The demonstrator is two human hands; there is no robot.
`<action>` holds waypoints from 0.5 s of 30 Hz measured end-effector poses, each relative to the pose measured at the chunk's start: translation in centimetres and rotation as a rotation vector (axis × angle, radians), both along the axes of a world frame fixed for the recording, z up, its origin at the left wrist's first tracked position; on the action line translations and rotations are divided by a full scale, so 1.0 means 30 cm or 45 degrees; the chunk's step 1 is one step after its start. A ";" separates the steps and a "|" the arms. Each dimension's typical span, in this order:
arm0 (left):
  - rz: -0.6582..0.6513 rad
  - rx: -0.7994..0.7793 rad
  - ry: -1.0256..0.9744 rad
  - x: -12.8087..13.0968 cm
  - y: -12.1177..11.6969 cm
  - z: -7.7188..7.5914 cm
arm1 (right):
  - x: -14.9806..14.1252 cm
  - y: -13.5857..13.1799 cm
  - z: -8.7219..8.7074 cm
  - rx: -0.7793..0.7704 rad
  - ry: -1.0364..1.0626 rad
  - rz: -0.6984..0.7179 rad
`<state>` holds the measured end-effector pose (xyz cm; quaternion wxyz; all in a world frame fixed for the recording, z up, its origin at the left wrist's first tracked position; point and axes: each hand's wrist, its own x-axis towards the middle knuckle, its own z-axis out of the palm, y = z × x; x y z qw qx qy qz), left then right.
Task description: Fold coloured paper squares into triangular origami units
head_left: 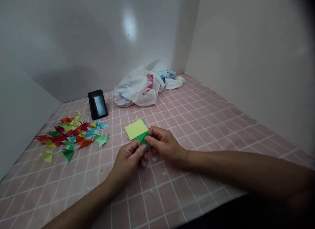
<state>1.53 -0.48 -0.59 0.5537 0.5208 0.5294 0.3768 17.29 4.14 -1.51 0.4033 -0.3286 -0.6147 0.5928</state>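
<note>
The left hand (128, 164) and right hand (164, 144) pinch a small green paper (143, 139) tightly between the fingers, above a pink grid mat (169, 186). A yellow paper (136, 128) lies just beside. Farther away are folded colour papers (70, 135), a black phone (97, 104), a plastic bag (136, 87) and a white wall (98, 35).

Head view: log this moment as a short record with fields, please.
Left hand: holds green folded paper
Right hand: holds the same paper from the other side
Next to hands: yellow paper square, flat
Further left: scattered multicoloured paper folds
Back: white plastic bag, black screen device
Surface: pink grid tiles
</note>
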 end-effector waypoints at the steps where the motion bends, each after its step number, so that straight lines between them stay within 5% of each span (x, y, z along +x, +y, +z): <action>1: -0.008 -0.013 0.003 0.000 0.000 0.002 | 0.001 0.001 0.001 0.000 0.003 -0.007; 10: -0.031 0.027 0.111 0.001 -0.007 0.021 | 0.002 0.011 -0.007 -0.076 0.043 0.006; 15: -0.072 -0.035 -0.043 -0.022 0.001 0.007 | 0.008 0.037 -0.003 -0.062 0.123 -0.038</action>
